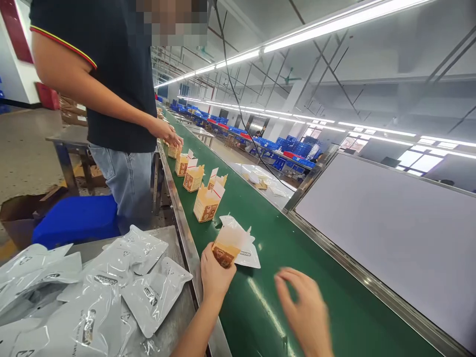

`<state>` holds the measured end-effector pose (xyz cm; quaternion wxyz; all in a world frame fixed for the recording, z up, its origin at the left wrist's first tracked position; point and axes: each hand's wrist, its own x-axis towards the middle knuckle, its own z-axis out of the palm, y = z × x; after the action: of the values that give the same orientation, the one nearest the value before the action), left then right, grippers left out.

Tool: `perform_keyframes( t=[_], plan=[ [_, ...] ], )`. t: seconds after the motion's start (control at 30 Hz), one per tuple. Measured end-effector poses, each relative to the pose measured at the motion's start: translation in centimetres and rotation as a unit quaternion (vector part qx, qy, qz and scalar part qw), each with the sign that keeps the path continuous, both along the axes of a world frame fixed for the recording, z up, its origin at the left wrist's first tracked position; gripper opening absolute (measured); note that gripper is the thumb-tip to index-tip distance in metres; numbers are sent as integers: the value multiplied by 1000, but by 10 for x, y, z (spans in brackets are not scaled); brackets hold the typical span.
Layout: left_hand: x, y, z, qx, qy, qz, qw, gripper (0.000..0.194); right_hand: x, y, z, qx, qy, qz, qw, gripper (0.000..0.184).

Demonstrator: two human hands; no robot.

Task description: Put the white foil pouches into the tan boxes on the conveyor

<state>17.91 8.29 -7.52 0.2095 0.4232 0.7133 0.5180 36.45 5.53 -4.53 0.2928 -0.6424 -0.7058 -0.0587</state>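
My left hand is wrapped round a small yellow and brown carton, its white flap standing up, over the green conveyor belt. Just behind that carton, a white printed pouch lies on the belt. Over the belt to the right hovers my right hand, empty, with thumb and fingers apart and slightly blurred. Further up the belt stand several open-topped cartons of the same kind.
Many white pouches are heaped on a metal table at the left. Across the belt, a co-worker's hand touches a carton further along. A blue stool stands at left, and a large pale panel borders the belt's right side.
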Motion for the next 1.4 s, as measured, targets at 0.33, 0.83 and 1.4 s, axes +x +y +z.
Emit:
perform_keyframes(
  t=[0.33, 0.83, 1.4],
  plan=[
    [5, -65, -17, 67, -32, -131, 989, 65, -35, 63, -9, -183, 39, -67, 980, 34],
    [13, -74, -20, 179, 98, -197, 959, 74, -3, -90, 115, 102, -162, 251, 949, 35],
    [22, -85, -12, 272, 226, -277, 893, 71, -9, -74, 73, -228, -3, 202, 952, 42]
  ],
)
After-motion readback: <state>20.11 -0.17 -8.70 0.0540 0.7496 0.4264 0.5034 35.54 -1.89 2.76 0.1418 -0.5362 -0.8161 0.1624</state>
